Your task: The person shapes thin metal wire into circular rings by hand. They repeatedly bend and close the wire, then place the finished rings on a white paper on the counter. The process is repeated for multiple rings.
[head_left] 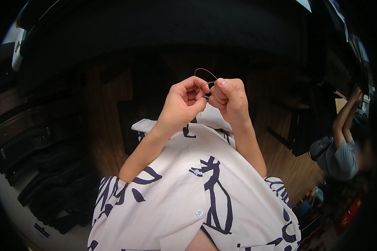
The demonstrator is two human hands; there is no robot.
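Thin tan cord (202, 68) arcs above and between both hands; right hand (232, 98) pinches it, thumb over curled index. Left hand (179, 103) has fingers curled at the cord, can't tell if pinching: contact hidden. Small dark bit (207, 98) between hands, mostly covered, unidentifiable.

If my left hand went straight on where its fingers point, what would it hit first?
Beyond the thin brown strand at its fingertips, your left hand would probably meet your right hand first, though depth is unclear.
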